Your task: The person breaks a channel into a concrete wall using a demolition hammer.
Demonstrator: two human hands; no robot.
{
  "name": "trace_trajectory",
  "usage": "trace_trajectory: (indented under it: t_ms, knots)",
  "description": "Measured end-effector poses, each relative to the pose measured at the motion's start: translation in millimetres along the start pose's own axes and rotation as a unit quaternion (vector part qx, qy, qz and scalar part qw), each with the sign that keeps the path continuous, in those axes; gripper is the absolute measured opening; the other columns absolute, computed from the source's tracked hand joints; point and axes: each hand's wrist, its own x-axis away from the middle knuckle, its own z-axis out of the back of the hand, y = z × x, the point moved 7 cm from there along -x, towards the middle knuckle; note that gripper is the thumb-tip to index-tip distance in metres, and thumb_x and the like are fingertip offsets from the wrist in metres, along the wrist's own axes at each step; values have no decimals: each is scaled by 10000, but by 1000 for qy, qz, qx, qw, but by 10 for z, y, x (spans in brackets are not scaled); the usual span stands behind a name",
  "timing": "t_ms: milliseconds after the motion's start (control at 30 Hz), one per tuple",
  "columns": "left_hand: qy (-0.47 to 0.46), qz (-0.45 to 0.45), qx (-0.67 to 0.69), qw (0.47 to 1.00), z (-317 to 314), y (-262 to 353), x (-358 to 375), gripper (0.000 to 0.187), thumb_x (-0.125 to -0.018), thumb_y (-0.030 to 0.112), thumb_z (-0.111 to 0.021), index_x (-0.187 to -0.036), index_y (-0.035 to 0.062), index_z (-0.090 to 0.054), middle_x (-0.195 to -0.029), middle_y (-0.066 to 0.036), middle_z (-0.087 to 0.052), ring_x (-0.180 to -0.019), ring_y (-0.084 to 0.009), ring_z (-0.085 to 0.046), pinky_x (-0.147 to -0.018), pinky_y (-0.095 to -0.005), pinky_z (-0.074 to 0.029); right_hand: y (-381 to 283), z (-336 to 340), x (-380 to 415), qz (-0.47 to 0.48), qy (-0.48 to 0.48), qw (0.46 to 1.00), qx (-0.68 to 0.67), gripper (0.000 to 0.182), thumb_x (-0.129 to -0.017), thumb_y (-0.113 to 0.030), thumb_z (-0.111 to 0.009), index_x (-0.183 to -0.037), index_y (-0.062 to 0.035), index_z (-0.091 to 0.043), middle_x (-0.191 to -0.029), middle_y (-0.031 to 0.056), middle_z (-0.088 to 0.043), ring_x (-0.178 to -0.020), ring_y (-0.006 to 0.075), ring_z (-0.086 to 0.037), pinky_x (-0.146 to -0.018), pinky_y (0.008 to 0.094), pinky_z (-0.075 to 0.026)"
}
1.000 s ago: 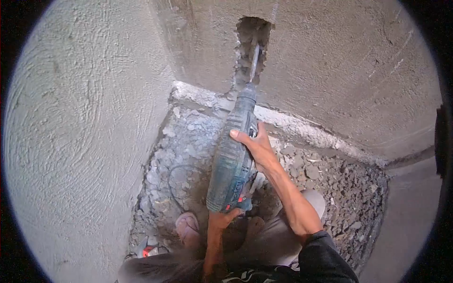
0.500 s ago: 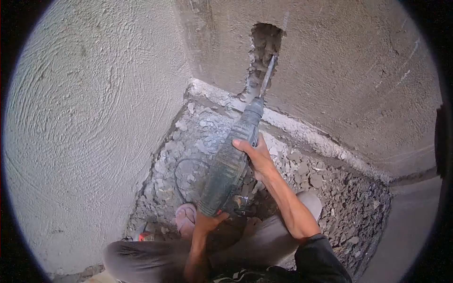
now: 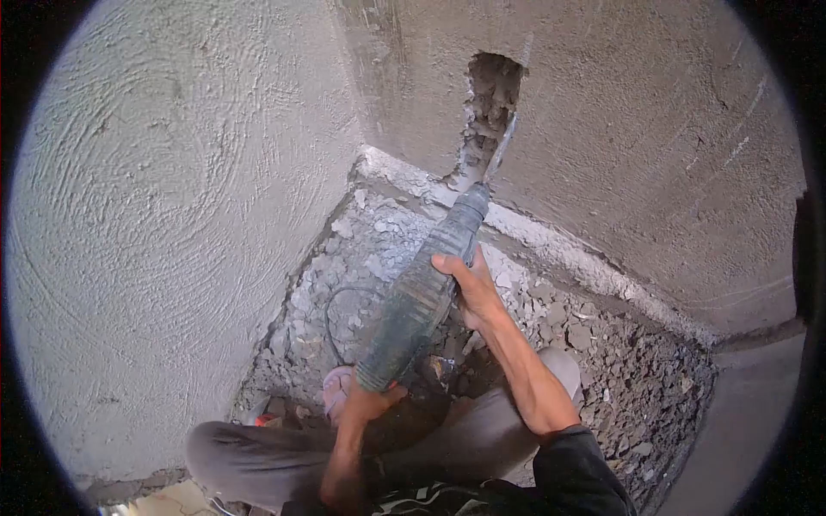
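Facing a corner near eleven o'clock, with a swirl-ridged wall point(image 3: 172, 206) spreading around nine o'clock and a browner wall point(image 3: 637, 138) filling twelve to three. Gripping a hammer drill point(image 3: 409, 311) in both hands, slanting it from seven o'clock up toward one. Curling the right hand point(image 3: 469, 284) around the front of its body from the four-o'clock side, laying the thumb over the top. Closing the left hand point(image 3: 370, 400) at its rear end, hiding most fingers behind the casing. Pointing a chisel bit point(image 3: 501, 148) toward one o'clock, placing its tip at the three-o'clock edge of a ragged slot point(image 3: 495, 82) in the browner wall; not showing whether touching. Seeing a thin cord point(image 3: 328, 316) looping just beside the drill at nine o'clock, broken rubble point(image 3: 637, 378) spreading out to four o'clock, and a pale ledge point(image 3: 555, 242) running along the browner wall's foot. Glimpsing a pink sandal point(image 3: 337, 387) near seven o'clock.
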Motion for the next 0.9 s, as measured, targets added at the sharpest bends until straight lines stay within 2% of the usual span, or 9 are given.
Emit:
trace_trajectory:
  t_ms: [100, 233, 300, 433, 500, 533, 600, 833, 900]
  knots:
    - [-16, 19, -66, 998, 165, 199, 88, 504, -666, 136, -837, -1133, 60, -664, -986, -31, -696, -873, -168, -643, -774, -318, -530, -8, -75, 20, 10, -22, 1000, -4, 929, -736, -218, -824, -1434, -2, -252, -1306, 189, -491, -1172, 289, -536, -986, 419, -484]
    - [-69, 22, -153, 986, 302, -118, 40, 554, -659, 54, -803, -1192, 73, -652, -1060, -37, -694, -915, -166, -639, -795, -301, -515, 0, -196, 14, 10, -29, 999, -31, 1009, -742, -220, -820, -1481, 8, -172, -1348, 203, -456, -1193, 300, -523, -977, 422, -492]
    - [-69, 30, -5, 997, 377, -41, 39, 520, -773, 230, -809, -1230, 40, -647, -1297, -90, -639, -1149, -254, -603, -990, -345, -457, -64, -274, 40, 14, -46, 998, -42, 1043, -751, -217, -813, -1494, 22, -122, -1338, 212, -465, -1196, 301, -524, -973, 430, -496]
    - [-86, 48, -21, 995, 433, 206, -96, 576, -742, 169, -809, -1271, 38, -623, -1321, -94, -630, -1210, -247, -576, -1027, -342, -432, -116, -300, -58, 23, -40, 999, -26, 984, -761, -207, -803, -1475, 11, -162, -1301, 203, -484, -1189, 294, -527, -978, 444, -496]
    - [-76, -44, 29, 996, 466, 339, -168, 665, -693, 103, -817, -1318, 52, -597, -1329, -93, -622, -1220, -251, -571, -1039, -334, -419, -138, -316, -89, 36, -34, 998, -43, 929, -764, -198, -797, -1460, -10, -211, -1273, 189, -500, -1177, 292, -533, -979, 447, -499]
    - [-77, -43, 33, 996, 482, 359, -180, 665, -693, 103, -817, -1318, 52, -597, -1329, -93, -622, -1220, -251, -571, -1039, -334, -419, -132, -316, -101, 35, -33, 998, -39, 929, -764, -198, -797, -1460, -10, -211, -1273, 189, -500, -1177, 292, -533, -979, 447, -499]
    - [-35, -105, -42, 993, 588, 493, -166, 704, -617, -32, -776, -1293, 65, -608, -1176, -50, -679, -972, -146, -631, -819, -305, -517, -108, -332, -141, 39, -33, 998, -45, 896, -763, -186, -794, -1454, -26, -247, -1271, 179, -504, -1169, 295, -536, -980, 444, -500]
    - [-22, 8, -6, 1000, 637, 259, -334, 672, -617, 11, -802, -1263, 57, -622, -1148, -69, -688, -971, -142, -643, -824, -321, -523, -58, -358, -251, 37, -7, 998, -54, 841, -778, -150, -759, -1447, -25, -266, -1291, 175, -493, -1180, 293, -530, -994, 451, -490]
    - [-46, 47, -18, 998, 607, 97, -404, 671, -625, 31, -801, -1268, 42, -608, -1166, -86, -683, -1010, -156, -639, -858, -329, -519, -71, -380, -270, 70, 0, 997, -30, 750, -779, -278, -751, -1381, -56, -364, -1216, 120, -520, -1117, 248, -545, -949, 425, -503]
